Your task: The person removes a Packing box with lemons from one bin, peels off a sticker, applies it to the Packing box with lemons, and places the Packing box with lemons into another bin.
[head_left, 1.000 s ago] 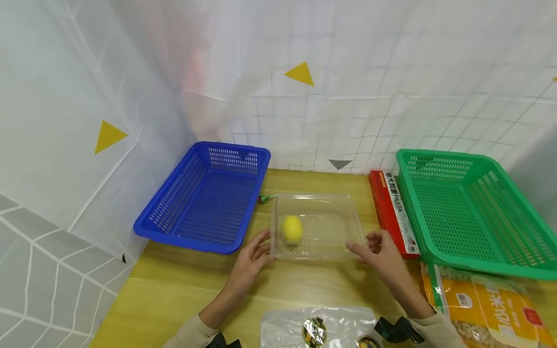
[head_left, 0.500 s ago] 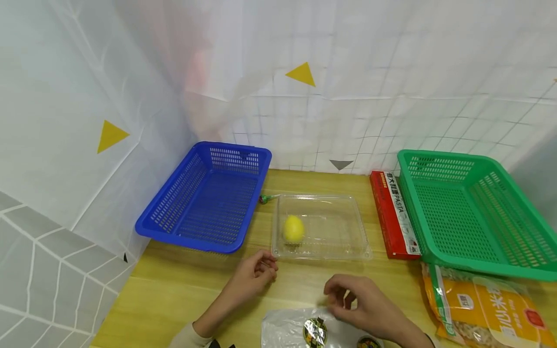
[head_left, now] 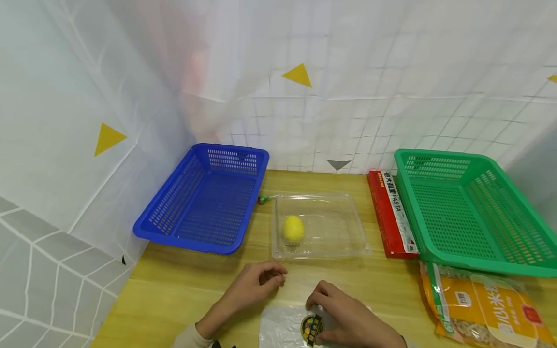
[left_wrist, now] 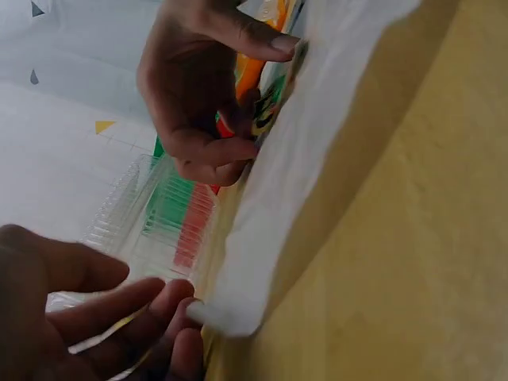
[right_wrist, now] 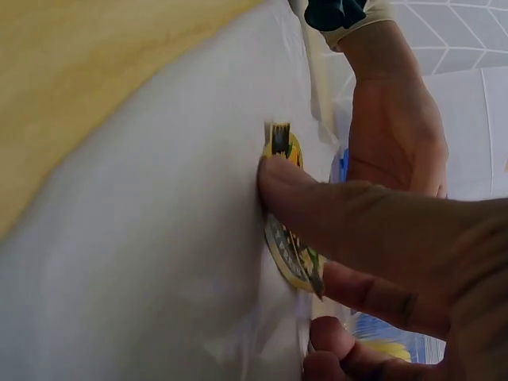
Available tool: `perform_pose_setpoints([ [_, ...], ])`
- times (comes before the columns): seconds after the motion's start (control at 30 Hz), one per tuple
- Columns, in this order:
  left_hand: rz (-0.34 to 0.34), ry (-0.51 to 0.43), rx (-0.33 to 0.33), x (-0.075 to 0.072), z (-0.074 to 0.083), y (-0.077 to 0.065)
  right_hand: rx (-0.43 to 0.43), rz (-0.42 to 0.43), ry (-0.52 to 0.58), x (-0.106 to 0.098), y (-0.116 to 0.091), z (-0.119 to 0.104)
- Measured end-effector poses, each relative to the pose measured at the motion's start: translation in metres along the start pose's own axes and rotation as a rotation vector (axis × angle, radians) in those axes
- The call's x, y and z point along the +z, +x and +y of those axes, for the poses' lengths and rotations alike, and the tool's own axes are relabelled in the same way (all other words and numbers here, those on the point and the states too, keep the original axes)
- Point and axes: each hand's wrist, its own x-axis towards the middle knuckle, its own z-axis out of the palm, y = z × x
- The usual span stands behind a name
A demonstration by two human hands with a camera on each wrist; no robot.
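Observation:
A flat, clear plastic bag (head_left: 276, 328) with a round dark-and-yellow label (head_left: 310, 329) lies at the front of the table. My right hand (head_left: 350, 316) grips it from the right, thumb on the label and fingers bent at the far edge. In the right wrist view the thumb covers part of the label (right_wrist: 287, 238). My left hand (head_left: 250, 290) is just beyond the bag's far left corner, fingers loosely curved; in the left wrist view its fingertips are right at that corner. Behind the hands stands a clear plastic container (head_left: 335, 232), a lemon (head_left: 293, 228) showing at its left side.
A blue basket (head_left: 217, 208) stands at the left, a green basket (head_left: 457, 217) at the right. Beside the green one lies a red pasta box (head_left: 387, 217), with an orange food packet (head_left: 483, 304) in front. A small lollipop (head_left: 262, 199) lies by the blue basket.
Both hands have let go of the clear container. The right hand has come down and left onto the bag; the left has drawn back toward the bag's far corner.

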Motion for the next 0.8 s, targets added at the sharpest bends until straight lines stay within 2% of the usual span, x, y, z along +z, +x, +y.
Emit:
perform_pose_setpoints([
  [0.1,-0.093,0.071,0.122,0.002,-0.002,-0.001,0.006,0.007,-0.012,0.001,0.002,-0.001],
  [0.2,-0.178,0.191,0.269,0.002,-0.002,-0.002,0.022,0.018,-0.025,0.002,0.002,-0.002],
  [0.27,-0.213,0.279,0.334,0.002,-0.002,-0.002,0.024,0.031,-0.038,0.002,0.003,-0.002],
  [0.37,-0.240,0.402,0.373,0.002,-0.001,-0.001,0.031,0.040,-0.036,0.001,0.004,-0.002],
  [0.47,-0.247,0.464,0.380,0.003,-0.001,-0.001,0.000,0.057,-0.043,0.001,0.004,-0.001],
  [0.53,-0.245,0.431,0.356,0.004,-0.002,-0.001,-0.059,0.066,-0.061,0.002,0.004,0.001],
  [0.6,-0.257,0.337,0.318,0.005,-0.003,-0.002,-0.138,0.081,-0.083,0.003,0.004,0.003],
  [0.67,-0.277,0.211,0.264,0.006,-0.003,-0.002,-0.207,0.097,-0.096,0.005,0.004,0.006],
  [0.8,-0.318,-0.114,0.077,0.005,-0.004,-0.004,-0.286,0.163,-0.087,0.007,0.005,0.009],
])
